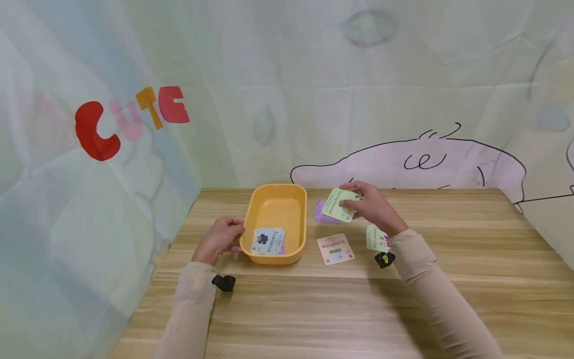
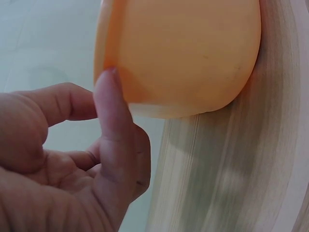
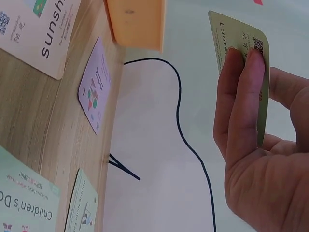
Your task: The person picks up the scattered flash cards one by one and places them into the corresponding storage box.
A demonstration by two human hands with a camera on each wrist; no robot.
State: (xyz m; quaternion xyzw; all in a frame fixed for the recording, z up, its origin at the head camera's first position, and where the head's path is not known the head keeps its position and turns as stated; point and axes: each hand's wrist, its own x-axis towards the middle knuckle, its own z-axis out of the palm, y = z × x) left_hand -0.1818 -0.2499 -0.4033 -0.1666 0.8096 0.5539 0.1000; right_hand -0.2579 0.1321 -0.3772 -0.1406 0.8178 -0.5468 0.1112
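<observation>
My left hand (image 1: 218, 239) pinches the rim of the yellow plastic tray (image 1: 303, 219) at its near left side, thumb and finger on either side of the edge. My right hand (image 1: 373, 203) holds a green word card (image 1: 337, 203) up off the table, thumb on its "Spring Festival" face; the right wrist view shows "Lantern" on the other face. Whether this is one card or more, I cannot tell. Below it lies a purple "park" card (image 3: 94, 89), partly covered in the head view. A few cards, with a "blueberry" card (image 1: 269, 241) on top, lie at the tray's near end.
A pinkish "sunshine" card (image 1: 336, 249) lies right of the tray. A green "Children's Day" card (image 1: 375, 238) lies under the right forearm, and a "Double Ninth" card (image 3: 82, 205) near it. Printed cloth (image 1: 251, 99) hangs behind and left of the wooden table (image 1: 291, 314).
</observation>
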